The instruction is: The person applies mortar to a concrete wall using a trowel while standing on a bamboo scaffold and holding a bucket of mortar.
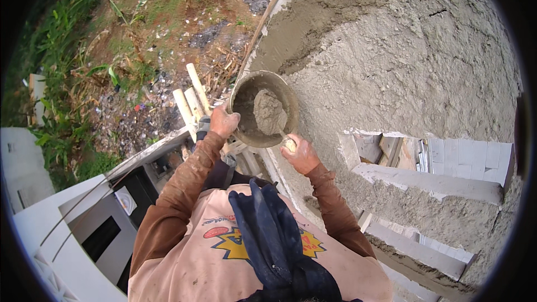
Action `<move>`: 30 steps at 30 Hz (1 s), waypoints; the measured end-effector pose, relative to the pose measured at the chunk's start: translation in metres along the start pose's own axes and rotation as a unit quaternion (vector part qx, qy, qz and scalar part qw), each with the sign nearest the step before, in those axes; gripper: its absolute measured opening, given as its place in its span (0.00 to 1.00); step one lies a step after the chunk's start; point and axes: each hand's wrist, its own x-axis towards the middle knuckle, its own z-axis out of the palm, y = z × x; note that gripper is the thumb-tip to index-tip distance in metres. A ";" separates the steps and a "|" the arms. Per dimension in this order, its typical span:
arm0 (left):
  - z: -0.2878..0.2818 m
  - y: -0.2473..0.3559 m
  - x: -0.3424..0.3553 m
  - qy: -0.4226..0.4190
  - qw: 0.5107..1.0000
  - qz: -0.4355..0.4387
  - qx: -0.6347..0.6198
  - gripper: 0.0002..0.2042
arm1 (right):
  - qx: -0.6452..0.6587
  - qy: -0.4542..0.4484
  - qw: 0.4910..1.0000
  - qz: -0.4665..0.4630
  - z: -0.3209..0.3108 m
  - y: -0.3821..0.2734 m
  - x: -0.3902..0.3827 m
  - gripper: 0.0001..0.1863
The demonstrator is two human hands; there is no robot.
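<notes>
A round bucket (289, 96), smeared with cement, stands at the edge of the wet concrete surface. My left hand (224, 121) grips its rim on the left side. In my right hand (302, 155) is the pale handle of a trowel (289, 144), with the fingers wrapped round it. The trowel reaches into the bucket, and its blade is hidden under a heap of wet mortar (268, 111). I cannot tell whether the heap is lifted off the bottom.
Rough grey concrete (386, 72) spreads to the right, with a smoother wet strip along the far edge board (268, 14). Rectangular openings lie at right, divided by a concrete beam (430, 182). Wooden posts (184, 106) rise left of the bucket. The ground lies beyond the edge, far below.
</notes>
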 end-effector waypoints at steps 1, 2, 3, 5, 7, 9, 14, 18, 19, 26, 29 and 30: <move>0.003 -0.004 0.016 0.000 1.000 0.008 -0.005 0.23 | -0.078 0.053 0.994 -0.048 -0.014 0.001 0.002 0.24; 0.009 -0.016 0.031 0.030 0.999 0.001 -0.044 0.23 | -0.157 0.104 0.978 -0.089 -0.024 -0.001 0.001 0.24; 0.010 -0.025 0.042 0.062 0.995 -0.012 -0.081 0.23 | -0.115 0.047 0.991 -0.052 -0.045 -0.034 0.004 0.23; 0.009 -0.015 0.057 0.058 0.989 -0.066 -0.116 0.22 | -0.119 0.033 0.986 -0.111 -0.065 -0.064 0.003 0.23; 0.002 -0.036 0.081 0.076 0.985 -0.074 -0.137 0.19 | -0.116 0.013 0.978 -0.175 -0.081 -0.104 0.008 0.23; -0.015 -0.121 0.127 0.091 0.954 -0.046 -0.282 0.15 | 0.171 -0.213 0.962 -0.025 -0.088 -0.153 0.017 0.28; -0.052 -0.180 0.182 0.090 0.888 -0.020 -0.451 0.11 | 0.434 -0.367 0.822 0.025 -0.090 -0.159 0.075 0.33; -0.086 -0.057 0.130 0.213 0.954 -0.067 -0.200 0.20 | 0.357 0.073 0.930 0.043 -0.120 -0.119 0.115 0.31; -0.100 -0.064 0.127 0.225 0.957 -0.063 -0.174 0.19 | 0.290 0.182 0.939 0.016 -0.126 -0.124 0.099 0.28; -0.096 -0.071 0.114 0.215 0.972 -0.048 -0.079 0.19 | 0.379 0.102 0.920 -0.008 -0.105 -0.100 0.078 0.19; -0.094 -0.062 0.101 0.190 0.972 -0.068 -0.121 0.18 | 0.478 0.031 0.875 0.079 -0.064 -0.115 0.100 0.21; -0.089 -0.057 0.098 0.187 0.972 -0.071 -0.123 0.18 | 0.387 0.031 0.918 0.078 -0.059 -0.103 0.120 0.22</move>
